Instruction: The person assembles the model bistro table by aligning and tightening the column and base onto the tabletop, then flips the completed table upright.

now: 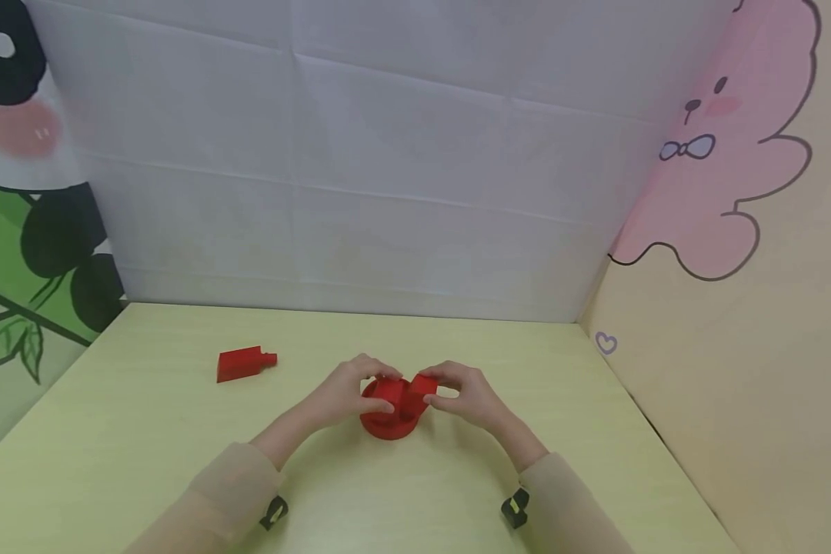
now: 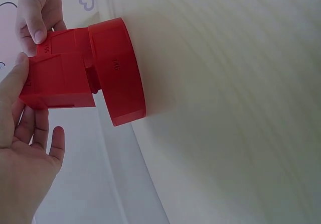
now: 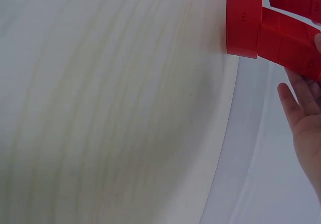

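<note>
Only head: loose red block (image 1: 245, 365) | wrist views: digits (image 2: 116, 65) on round base (image 2: 122, 83)

red round base (image 2: 119, 73): 145, 146 | right red block (image 2: 67, 40): 150, 155, apparently | left red block (image 2: 61, 81): digits unclear

Bench (image 1: 145, 415), one: pale yellow top, faint wood grain, soft-edged shadows. Backdrop (image 1: 402, 154), one: whitish sheet, creased in a fold grid, behind the bench's far edge. Right wall (image 1: 769, 385): beige, bearing pink cartoon animal (image 1: 748, 177) with bow tie; small purple heart outline (image 1: 605, 343) below. Left side: cartoon figure (image 1: 62, 235) in black, white and green; leaf drawing (image 1: 31, 350) beneath.
</note>
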Demonstrator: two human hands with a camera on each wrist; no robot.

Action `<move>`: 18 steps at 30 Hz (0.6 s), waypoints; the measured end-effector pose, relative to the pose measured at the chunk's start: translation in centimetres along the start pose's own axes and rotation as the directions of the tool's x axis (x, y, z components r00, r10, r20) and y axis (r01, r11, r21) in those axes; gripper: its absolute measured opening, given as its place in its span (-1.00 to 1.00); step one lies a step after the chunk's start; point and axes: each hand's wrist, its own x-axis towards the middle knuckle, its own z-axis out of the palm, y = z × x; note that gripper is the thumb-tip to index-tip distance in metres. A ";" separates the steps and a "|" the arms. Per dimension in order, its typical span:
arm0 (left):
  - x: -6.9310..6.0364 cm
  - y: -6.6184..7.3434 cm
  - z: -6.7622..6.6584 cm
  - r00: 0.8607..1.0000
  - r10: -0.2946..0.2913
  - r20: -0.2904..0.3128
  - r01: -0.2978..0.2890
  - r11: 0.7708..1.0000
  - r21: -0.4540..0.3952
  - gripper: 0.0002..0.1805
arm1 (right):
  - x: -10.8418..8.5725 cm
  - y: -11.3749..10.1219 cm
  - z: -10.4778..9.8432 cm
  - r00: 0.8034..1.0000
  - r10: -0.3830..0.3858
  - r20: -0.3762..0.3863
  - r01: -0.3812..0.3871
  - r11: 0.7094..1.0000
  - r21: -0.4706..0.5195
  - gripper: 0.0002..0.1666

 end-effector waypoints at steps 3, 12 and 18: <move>0.0 0.1 0.1 1.000 -0.004 -0.001 0.004 1.000 -0.012 -0.51 | 0.0 0.1 0.1 1.000 -0.009 -0.006 0.009 1.000 -0.011 -0.57; 0.0 0.7 0.4 0.999 -0.039 -0.014 0.039 0.999 -0.012 -0.55 | 0.0 0.2 0.2 1.000 -0.005 -0.006 0.005 0.999 -0.040 -0.56; 0.0 1.9 1.2 0.979 -0.151 -0.134 0.153 0.988 0.004 -0.61 | 0.0 -0.1 0.3 1.000 -0.004 -0.014 0.003 0.999 -0.046 -0.57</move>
